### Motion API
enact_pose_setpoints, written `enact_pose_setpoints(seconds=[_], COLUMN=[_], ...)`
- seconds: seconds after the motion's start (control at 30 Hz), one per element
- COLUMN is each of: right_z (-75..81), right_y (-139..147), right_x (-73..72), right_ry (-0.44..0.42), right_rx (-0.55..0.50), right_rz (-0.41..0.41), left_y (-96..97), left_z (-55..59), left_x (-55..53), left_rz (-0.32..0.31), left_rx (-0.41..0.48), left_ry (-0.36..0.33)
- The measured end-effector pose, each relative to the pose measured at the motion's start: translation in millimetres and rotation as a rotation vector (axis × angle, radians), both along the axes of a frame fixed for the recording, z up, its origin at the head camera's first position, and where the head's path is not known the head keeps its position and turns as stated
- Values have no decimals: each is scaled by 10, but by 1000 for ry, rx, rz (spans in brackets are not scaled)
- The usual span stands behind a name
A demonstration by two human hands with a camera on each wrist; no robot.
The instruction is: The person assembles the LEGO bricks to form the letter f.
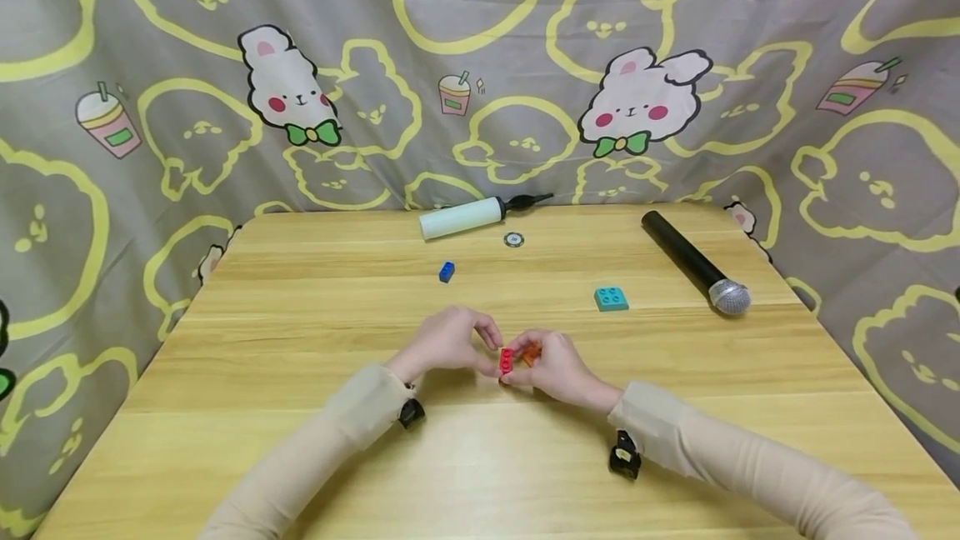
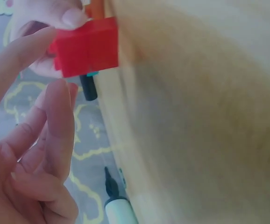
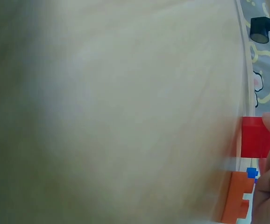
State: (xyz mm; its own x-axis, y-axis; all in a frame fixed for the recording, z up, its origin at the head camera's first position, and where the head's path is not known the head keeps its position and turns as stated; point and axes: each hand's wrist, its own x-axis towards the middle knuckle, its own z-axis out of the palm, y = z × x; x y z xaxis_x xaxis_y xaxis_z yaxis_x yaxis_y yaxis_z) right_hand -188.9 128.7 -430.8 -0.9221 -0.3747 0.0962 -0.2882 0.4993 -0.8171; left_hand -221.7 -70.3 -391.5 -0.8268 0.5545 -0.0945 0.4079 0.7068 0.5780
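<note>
My right hand (image 1: pixel 558 369) pinches a red toy building brick (image 1: pixel 507 361), its studs showing in the head view. At the brick's other side is my left hand (image 1: pixel 450 342), thumb and index finger spread apart around it. In the left wrist view the left thumb tip overlaps the edge of the red brick (image 2: pixel 88 46), and the index fingertip (image 2: pixel 56 88) stands just below it. An orange brick (image 1: pixel 532 354) lies on the table right by the right hand's fingers, partly hidden by them. It appears again as the orange brick (image 3: pixel 235 198) in the right wrist view.
Beyond the hands, a blue brick (image 1: pixel 447 272) and a teal brick (image 1: pixel 611 299) lie on the wooden table (image 1: pixel 300 440). Farther back are a pale hand pump (image 1: pixel 463 217), a round chip (image 1: pixel 513 239) and a black microphone (image 1: pixel 686 257). A patterned curtain (image 1: pixel 480 157) hangs behind.
</note>
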Motion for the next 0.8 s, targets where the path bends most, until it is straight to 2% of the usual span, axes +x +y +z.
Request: enact_pose_setpoints(seconds=[0.13, 0.3, 0.47, 0.67, 0.8], right_z=[-5, 17, 63, 142, 128], right_y=[8, 14, 68, 222, 302], right_x=[11, 20, 19, 29, 43], right_ry=[-1, -14, -13, 53, 43], right_rx=[-10, 4, 91, 207, 317], right_rz=[-10, -18, -42, -156, -190], left_y=[42, 62, 64, 70, 78], left_z=[-51, -60, -64, -70, -73], left_x=[-1, 2, 8, -1, -1], left_rz=[8, 17, 30, 39, 41], left_rx=[-9, -5, -13, -39, -44], left_ry=[-2, 5, 5, 27, 24])
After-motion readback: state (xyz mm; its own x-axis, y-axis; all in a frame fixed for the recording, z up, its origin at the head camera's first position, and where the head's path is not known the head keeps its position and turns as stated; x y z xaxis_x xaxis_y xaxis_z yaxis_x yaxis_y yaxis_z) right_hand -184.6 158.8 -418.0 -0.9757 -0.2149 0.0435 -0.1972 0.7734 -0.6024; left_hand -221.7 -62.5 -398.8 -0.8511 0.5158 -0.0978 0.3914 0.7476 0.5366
